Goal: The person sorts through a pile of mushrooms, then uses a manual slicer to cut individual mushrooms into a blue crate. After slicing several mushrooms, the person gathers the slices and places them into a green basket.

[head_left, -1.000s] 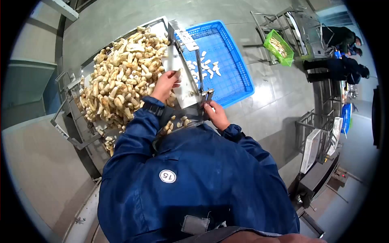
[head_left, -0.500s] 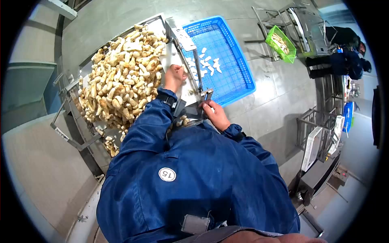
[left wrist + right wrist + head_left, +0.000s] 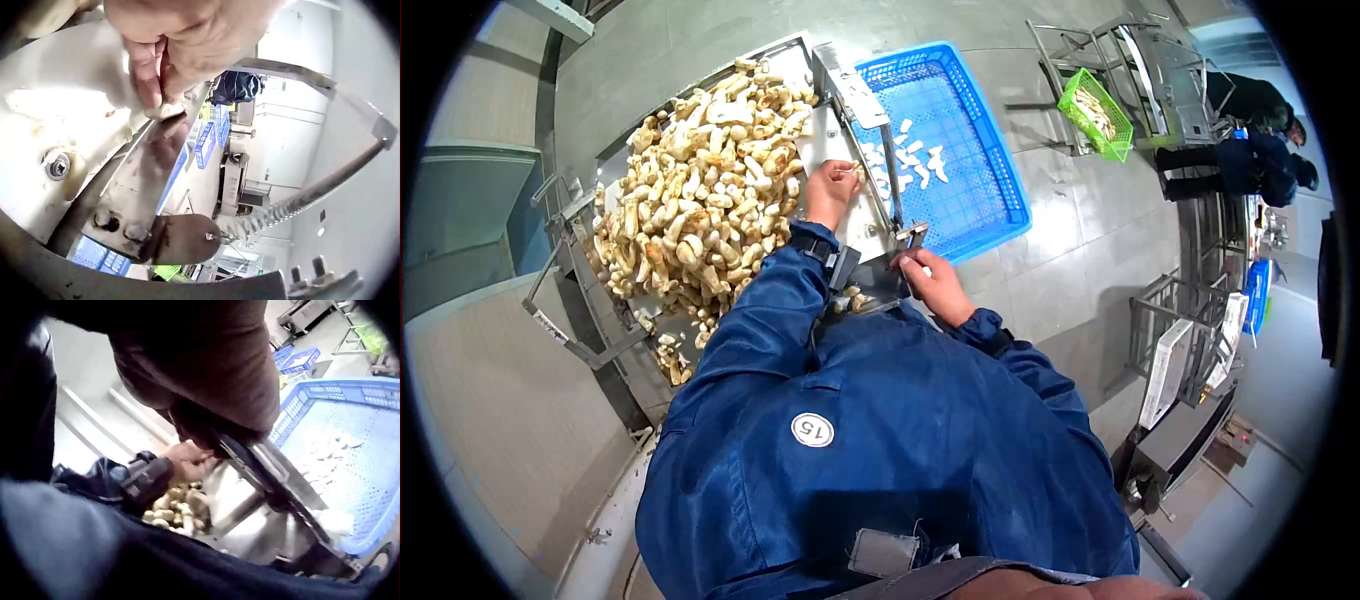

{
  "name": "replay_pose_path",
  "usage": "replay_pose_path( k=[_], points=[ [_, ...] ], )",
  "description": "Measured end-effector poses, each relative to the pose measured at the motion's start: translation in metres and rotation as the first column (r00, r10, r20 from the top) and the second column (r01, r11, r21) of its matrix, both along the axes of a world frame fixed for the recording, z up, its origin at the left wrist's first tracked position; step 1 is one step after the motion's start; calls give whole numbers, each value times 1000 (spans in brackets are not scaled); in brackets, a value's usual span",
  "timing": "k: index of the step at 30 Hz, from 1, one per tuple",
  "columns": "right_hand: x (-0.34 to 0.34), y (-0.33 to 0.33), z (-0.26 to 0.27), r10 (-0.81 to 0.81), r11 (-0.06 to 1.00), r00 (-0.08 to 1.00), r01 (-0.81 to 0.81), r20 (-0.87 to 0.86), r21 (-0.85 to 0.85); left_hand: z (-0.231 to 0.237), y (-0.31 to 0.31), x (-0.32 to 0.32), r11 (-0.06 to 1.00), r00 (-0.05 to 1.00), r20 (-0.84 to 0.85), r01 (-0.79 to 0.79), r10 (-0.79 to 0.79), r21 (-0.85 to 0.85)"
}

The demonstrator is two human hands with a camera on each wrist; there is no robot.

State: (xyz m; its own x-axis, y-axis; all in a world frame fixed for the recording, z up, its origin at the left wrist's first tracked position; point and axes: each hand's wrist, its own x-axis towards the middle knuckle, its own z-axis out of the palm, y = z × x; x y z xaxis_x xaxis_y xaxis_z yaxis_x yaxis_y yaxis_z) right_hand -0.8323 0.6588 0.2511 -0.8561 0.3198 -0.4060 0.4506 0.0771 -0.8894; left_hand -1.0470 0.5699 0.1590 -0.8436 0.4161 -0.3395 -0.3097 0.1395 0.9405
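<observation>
At the blade of a table-mounted lever cutter, my left hand pinches a small pale mushroom piece. In the left wrist view the fingertips sit right at the edge of the metal blade. My right hand is curled around the cutter's handle end, close to my body; the right wrist view shows that hand over the dark lever. A large heap of mushrooms lies left of the white cutting board.
Beyond the blade is a blue crate with white mushroom slices scattered inside. A few mushrooms lie by my jacket. Further off are a green basket on a metal stand and two people.
My left hand has moved from beside the heap over to the blade, its fingers drawing in closer. The right hand stays on the handle with almost no movement.
</observation>
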Motion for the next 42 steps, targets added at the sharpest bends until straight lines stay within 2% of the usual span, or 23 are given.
replay_pose_path(
  k=[2, 3, 6, 8, 11, 13, 14, 15, 16, 17, 18, 20, 24, 26, 27, 28, 30, 32, 33, 34, 36, 40, 42],
  points=[
    [-18, 1, 43, -30, 999, 999, 31, 28, -31, 2, -1, 0, 1000, 1000, 26, 3, -3, 4],
    [-26, 3, 63, -72, 982, 988, 94, 134, -167, -6, -2, -1, 997, 997, -67, 37, -42, -71],
    [-36, 5, 89, -131, 966, 991, 136, 38, -219, -20, 2, 0, 999, 999, -45, -31, 31, -6],
    [-26, -2, 65, -101, 992, 990, 92, -99, -87, -16, 5, 1, 999, 998, -25, -52, 52, -3],
    [4, -5, -1, -24, 1000, 999, 24, 25, -3, -13, 5, 2, 998, 998, -17, -62, 62, 16],
    [-1, -8, 6, -42, 997, 993, 35, 110, 67, -10, 5, -1, 989, 993, -111, 15, -32, -145],
    [-4, -6, 9, -81, 997, 996, 80, 41, 16, -11, 3, -2, 971, 986, -148, 46, -82, -234],
    [-11, -7, 34, -138, 984, 988, 146, 75, -107, -24, 3, -1, 996, 995, -100, 19, -27, -82],
    [-19, -7, 63, -196, 950, 973, 219, 120, -224, -27, 2, -1, 997, 990, -139, -3, -8, -78],
    [-24, -5, 81, -202, 950, 979, 199, 14, -243, -18, 3, 2, 994, 986, -164, -28, 10, -107],
    [-22, -5, 77, -184, 965, 983, 184, 15, -186, -8, 7, 3, 990, 981, -194, -57, 32, -127],
    [-15, -7, 58, -144, 987, 990, 144, 11, -66, -25, 10, 0, 996, 998, -28, -52, 50, -66],
    [8, -8, -10, -33, 998, 999, 32, 21, 62, -19, 7, 1, 998, 998, -52, -30, 27, -54],
    [-8, -6, 31, -64, 998, 994, 66, 86, -24, -19, 5, 0, 996, 995, -93, -42, 34, -83],
    [-10, -8, 45, -163, 969, 984, 173, 68, -179, -23, 4, 1, 994, 990, -138, -40, 26, -106],
    [-12, -6, 53, -171, 966, 985, 164, -17, -201, -30, 5, 1, 992, 983, -185, -38, 15, -122],
    [-19, -4, 69, -179, 960, 982, 188, 59, -208, -47, 8, 0, 999, 990, -127, -54, 54, 0],
    [-11, -8, 41, -113, 993, 985, 114, -132, 0, -15, 4, 2, 999, 999, -42, -11, 9, -44],
    [-6, -8, 29, -70, 995, 993, 77, -96, 71, -20, 5, 1, 998, 999, 27, -23, 21, 58],
    [2, -6, 14, -48, 998, 997, 50, 62, -30, -17, 4, 0, 1000, 1000, -30, 0, 0, -4],
    [5, -3, -6, 21, 1000, 998, -20, 64, -4, -15, 2, -1, 991, 990, -134, 33, -51, -131],
    [8, -2, -13, 18, 998, 998, -15, 56, -62, -30, 4, -2, 984, 991, -125, 24, -47, -179],
    [9, 0, -17, 46, 998, 998, -44, 45, -48, -24, 5, -1, 994, 996, -50, 65, -69, -92]
  ],
)
